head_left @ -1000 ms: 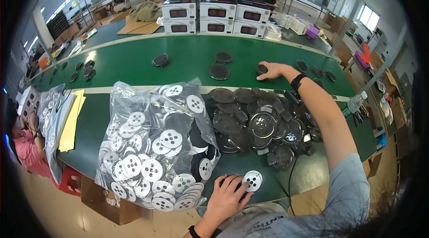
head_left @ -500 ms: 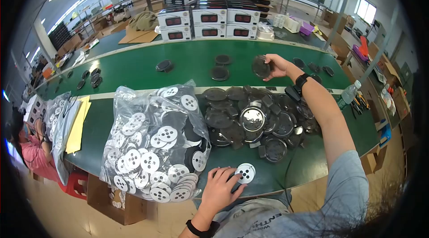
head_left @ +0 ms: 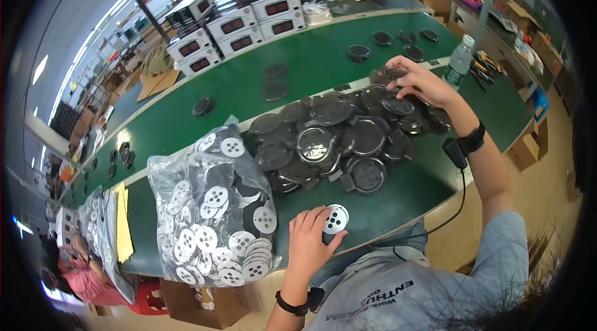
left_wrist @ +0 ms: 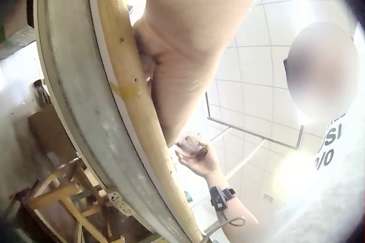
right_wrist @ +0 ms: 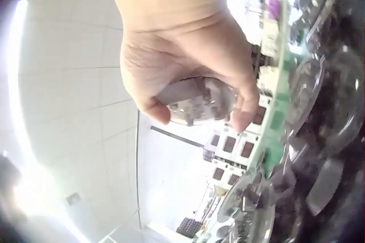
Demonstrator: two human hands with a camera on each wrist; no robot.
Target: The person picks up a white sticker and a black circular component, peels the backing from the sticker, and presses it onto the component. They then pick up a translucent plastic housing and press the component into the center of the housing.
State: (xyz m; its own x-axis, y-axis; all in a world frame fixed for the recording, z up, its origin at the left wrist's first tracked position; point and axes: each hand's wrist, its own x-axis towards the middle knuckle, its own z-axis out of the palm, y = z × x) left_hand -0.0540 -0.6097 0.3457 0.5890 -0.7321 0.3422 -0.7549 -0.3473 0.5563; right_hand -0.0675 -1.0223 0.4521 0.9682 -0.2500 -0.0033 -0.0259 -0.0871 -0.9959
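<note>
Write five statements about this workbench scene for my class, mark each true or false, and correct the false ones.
1. The right hand holds a dark round part. True.
2. The clear bag is filled with yellow sheets. False: the clear bag holds white discs.
3. The left hand touches a loose white disc. True.
4. The bottle stands left of the clear bag. False: the bottle stands to its right.
5. White boxes are stacked beyond the green strip. True.

By the front edge of the green surface (head_left: pixel 429 172), a white disc (head_left: pixel 337 219) bears black dots; the piled round casings (head_left: pixel 365 175) are smoky black, the shirt (head_left: pixel 448 294) grey-blue with dark lettering.
</note>
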